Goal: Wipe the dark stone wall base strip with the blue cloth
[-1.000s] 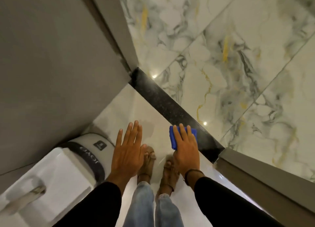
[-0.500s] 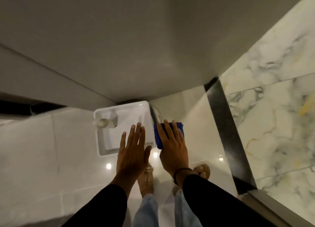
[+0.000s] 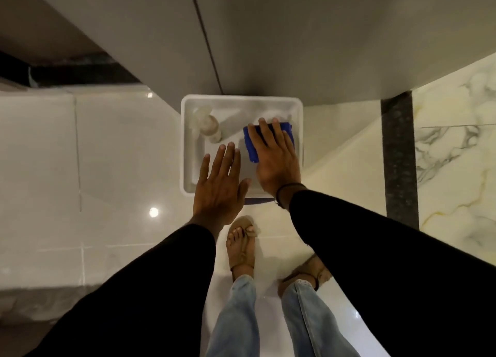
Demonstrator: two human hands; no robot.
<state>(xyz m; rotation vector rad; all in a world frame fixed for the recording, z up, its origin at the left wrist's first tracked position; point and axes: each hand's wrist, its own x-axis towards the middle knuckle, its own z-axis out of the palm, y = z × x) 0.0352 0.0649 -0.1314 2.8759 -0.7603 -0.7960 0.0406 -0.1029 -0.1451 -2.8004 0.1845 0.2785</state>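
Near the middle of the frame the right hand (image 3: pixel 276 163) lies flat, fingers together, on top of the blue cloth (image 3: pixel 252 144), covering most of it; only the cloth's left edge and a far corner show, and whether the thumb grips it underneath cannot be told. Hand and cloth are over the right part of a white tub (image 3: pixel 241 101). Whether the cloth rests on anything inside is unclear. The left hand (image 3: pixel 220 190) is spread, palm down and holding nothing, over the tub's near left rim. A pale bottle (image 3: pixel 209 124) in the tub's upper left is blurred. The dark stone strip (image 3: pixel 400 155) runs down the right of the frame, well apart from the cloth, its upper end hidden behind the grey panel (image 3: pixel 268 34).
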